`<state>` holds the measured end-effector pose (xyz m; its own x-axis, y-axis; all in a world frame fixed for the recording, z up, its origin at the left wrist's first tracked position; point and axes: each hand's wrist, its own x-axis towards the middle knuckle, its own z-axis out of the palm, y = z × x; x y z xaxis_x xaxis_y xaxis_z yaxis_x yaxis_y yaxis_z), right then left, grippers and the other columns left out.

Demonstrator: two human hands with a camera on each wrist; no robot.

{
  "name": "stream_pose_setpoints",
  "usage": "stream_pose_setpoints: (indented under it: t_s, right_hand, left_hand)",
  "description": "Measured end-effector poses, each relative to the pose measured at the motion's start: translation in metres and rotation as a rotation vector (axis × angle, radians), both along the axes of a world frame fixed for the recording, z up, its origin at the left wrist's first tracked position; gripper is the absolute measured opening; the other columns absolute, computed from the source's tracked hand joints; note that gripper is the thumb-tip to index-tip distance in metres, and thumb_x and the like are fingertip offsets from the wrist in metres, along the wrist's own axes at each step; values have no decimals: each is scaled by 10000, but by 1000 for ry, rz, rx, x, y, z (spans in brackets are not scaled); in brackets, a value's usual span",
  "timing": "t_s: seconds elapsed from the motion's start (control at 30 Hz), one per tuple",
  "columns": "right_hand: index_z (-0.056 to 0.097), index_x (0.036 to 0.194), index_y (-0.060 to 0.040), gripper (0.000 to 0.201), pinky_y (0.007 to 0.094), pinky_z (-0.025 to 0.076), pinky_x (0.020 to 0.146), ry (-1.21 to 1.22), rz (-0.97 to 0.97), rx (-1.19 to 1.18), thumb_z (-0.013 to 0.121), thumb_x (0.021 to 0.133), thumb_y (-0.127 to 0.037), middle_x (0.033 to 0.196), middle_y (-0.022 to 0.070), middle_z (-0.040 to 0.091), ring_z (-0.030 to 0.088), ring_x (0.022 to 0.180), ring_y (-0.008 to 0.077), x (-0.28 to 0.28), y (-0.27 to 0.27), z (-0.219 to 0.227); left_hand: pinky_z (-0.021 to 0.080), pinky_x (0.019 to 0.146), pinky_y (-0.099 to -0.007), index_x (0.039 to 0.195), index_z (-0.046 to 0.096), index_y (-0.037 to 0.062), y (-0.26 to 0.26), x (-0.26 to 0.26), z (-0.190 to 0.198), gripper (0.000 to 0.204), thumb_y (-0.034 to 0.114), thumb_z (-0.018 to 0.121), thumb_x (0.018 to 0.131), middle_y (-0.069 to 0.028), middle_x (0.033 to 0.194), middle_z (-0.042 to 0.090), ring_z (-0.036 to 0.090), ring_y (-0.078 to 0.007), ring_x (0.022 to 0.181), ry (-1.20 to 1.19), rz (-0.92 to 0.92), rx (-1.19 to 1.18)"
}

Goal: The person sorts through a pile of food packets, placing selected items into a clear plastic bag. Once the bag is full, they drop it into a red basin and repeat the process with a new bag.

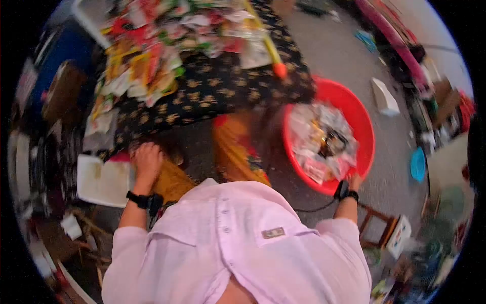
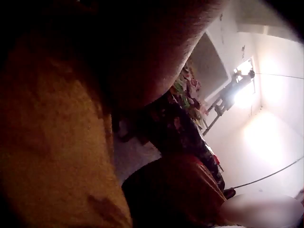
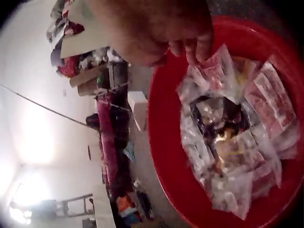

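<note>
My right hand [image 1: 354,180] is at the near rim of a red plastic basin [image 1: 362,121] on the floor. The basin holds several clear packets [image 1: 319,142] with red print. In the right wrist view the fingertips [image 3: 192,50] of my right hand [image 3: 190,47] curl down and pinch the raised corner of one packet [image 3: 216,66] beside the basin wall [image 3: 164,142]. My left hand [image 1: 147,161] rests on my knee in mustard trousers [image 1: 172,182] and holds nothing. Up close, the left wrist view shows only that cloth [image 2: 47,142].
A table with a black flowered cloth [image 1: 212,96] stands ahead, heaped with colourful wrappers [image 1: 162,40] and a yellow stick [image 1: 271,50]. A white board [image 1: 101,182] lies at my left. A white block [image 1: 383,96], a blue disc [image 1: 417,164] and a wooden stool [image 1: 377,223] sit at right.
</note>
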<state>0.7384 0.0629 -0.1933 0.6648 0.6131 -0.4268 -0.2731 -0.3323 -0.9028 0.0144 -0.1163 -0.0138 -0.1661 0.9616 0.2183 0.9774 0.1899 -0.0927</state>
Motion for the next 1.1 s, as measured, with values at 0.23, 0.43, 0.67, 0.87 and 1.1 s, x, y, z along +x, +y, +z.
stream_pose_setpoints:
  t_s: [0.23, 0.43, 0.67, 0.87, 1.1]
  right_hand:
    - [454, 955, -33, 198, 263, 413, 506, 9, 508, 115, 447, 770, -104, 754, 62, 512, 509, 674, 156, -185, 36, 71]
    - [487, 938, -41, 174, 238, 435, 607, -215, 940, 325, 486, 787, -128, 827, 47, 538, 529, 725, 133, -332, 36, 114]
    - [500, 865, 3, 112, 243, 398, 697, -466, 1322, 595, 479, 766, -47, 818, 69, 535, 504, 767, 160, -466, -2, 154]
    - [506, 876, 2, 154, 311, 402, 727, -778, 1466, 763, 475, 726, -11, 859, 137, 530, 513, 807, 267, -504, -7, 155]
    - [485, 864, 3, 166, 347, 392, 740, -951, 1435, 964, 492, 698, -4, 864, 147, 519, 496, 818, 297, -512, -11, 150]
  left_hand:
    - [371, 645, -379, 658, 536, 78, -20, -9, 8, 121, 193, 570, 643, -64, 702, 504, 466, -241, 759, -35, 44, -72]
    - [357, 691, -386, 645, 535, 80, -35, -21, 1, 110, 186, 563, 633, -64, 686, 488, 458, -241, 795, -91, 52, 240]
    - [333, 672, -369, 514, 542, 84, -19, -31, -4, 108, 171, 520, 574, -45, 652, 498, 436, -218, 747, -52, -15, 175]
    - [355, 634, -405, 513, 534, 88, -40, -26, -15, 131, 179, 521, 607, -71, 586, 494, 476, -253, 680, -216, -96, 140]
    - [394, 608, -399, 743, 517, 45, -99, -98, -23, 121, 155, 480, 709, -133, 738, 524, 484, -327, 698, -525, 566, 360]
